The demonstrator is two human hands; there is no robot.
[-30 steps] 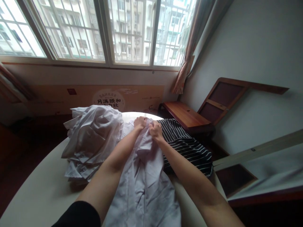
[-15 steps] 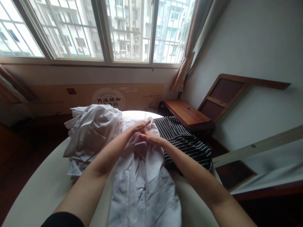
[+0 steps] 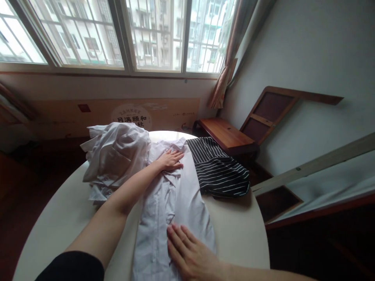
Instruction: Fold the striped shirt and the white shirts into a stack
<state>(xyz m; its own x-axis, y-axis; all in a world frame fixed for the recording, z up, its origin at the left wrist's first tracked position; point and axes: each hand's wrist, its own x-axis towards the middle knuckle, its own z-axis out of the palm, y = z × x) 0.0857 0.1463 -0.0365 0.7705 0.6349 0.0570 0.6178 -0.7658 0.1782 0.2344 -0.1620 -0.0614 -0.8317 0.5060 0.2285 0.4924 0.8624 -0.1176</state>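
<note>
A white shirt [image 3: 156, 218] lies lengthwise down the middle of the table, its collar end at the far side. Flat on its upper part rests my left hand [image 3: 171, 160], fingers spread. Nearer to me, my right hand [image 3: 187, 249] presses on the lower part of the shirt with its fingers stretched out. Small creases run down the cloth between the two hands. Neither hand grasps anything. To the right of the collar end, a black-and-white striped garment [image 3: 219, 169] touches the shirt's edge.
A heap of white clothes [image 3: 117, 152] sits on the left of the round white table [image 3: 55, 222]. Behind the table on the right stands a wooden bench [image 3: 225, 132] by the wall. A barred window [image 3: 155, 35] and a curtain [image 3: 221, 86] are at the back.
My right hand has left my left hand and come toward me down the shirt. The left hand has flattened onto the upper shirt, and the right half lies smoother.
</note>
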